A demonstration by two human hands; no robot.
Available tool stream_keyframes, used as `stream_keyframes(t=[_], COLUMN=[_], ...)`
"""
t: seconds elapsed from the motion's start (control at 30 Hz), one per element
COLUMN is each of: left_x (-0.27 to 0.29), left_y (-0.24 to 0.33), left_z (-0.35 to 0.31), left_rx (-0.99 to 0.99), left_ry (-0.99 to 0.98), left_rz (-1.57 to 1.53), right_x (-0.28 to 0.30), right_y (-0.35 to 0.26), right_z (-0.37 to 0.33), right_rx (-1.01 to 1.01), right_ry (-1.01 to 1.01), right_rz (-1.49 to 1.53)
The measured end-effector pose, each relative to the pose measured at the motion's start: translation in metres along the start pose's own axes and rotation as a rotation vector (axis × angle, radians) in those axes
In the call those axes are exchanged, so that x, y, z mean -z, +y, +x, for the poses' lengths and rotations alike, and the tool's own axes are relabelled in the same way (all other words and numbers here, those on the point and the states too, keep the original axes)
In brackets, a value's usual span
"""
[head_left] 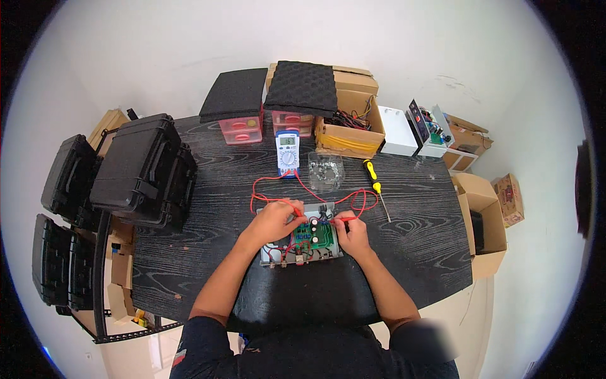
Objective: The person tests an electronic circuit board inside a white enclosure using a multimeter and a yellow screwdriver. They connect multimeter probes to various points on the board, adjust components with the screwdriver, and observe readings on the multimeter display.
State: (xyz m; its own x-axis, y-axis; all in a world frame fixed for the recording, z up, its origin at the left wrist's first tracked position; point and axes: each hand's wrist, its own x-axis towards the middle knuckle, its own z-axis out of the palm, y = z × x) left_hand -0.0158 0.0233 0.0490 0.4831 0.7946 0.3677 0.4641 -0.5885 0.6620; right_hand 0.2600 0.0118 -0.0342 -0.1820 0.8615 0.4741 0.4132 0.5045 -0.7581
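Observation:
In front of me on the black wood-grain table lies an opened metal case with a green circuit board (324, 238) and red and black wires inside. My left hand (276, 220) is closed on a red multimeter probe (297, 211), held over the board's upper left part. From the right, my right hand (351, 232) grips a second red probe (344, 219), pointing in at the board's upper right. Both probe tips are too small to make out. Red leads run from them to a blue and white multimeter (288, 155) with a lit display, standing beyond the case.
A clear tray of small parts (326, 172) and a yellow-black screwdriver (372, 177) lie behind the case. Pink drawer boxes (242, 131), a cardboard box of cables (350, 136) and a white case (399, 131) line the back. Black hard cases (136, 170) stand left.

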Motion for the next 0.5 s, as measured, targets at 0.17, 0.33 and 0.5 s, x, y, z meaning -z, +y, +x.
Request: stream_keyframes(t=[0.17, 0.33, 0.5], left_x=[0.001, -0.006, -0.002], left_y=[-0.001, -0.019, -0.025], left_z=[-0.001, -0.005, -0.007], left_rx=[-0.043, -0.034, 0.037], left_ry=[0.019, 0.052, -0.001], left_rz=[-0.002, -0.101, -0.065], right_x=[0.002, 0.002, 0.005], right_y=[-0.007, -0.006, -0.009], right_z=[0.001, -0.001, 0.000], right_rx=[0.017, -0.025, -0.057], right_ry=[0.002, -0.007, -0.045], right_rz=[-0.010, 0.028, -0.002])
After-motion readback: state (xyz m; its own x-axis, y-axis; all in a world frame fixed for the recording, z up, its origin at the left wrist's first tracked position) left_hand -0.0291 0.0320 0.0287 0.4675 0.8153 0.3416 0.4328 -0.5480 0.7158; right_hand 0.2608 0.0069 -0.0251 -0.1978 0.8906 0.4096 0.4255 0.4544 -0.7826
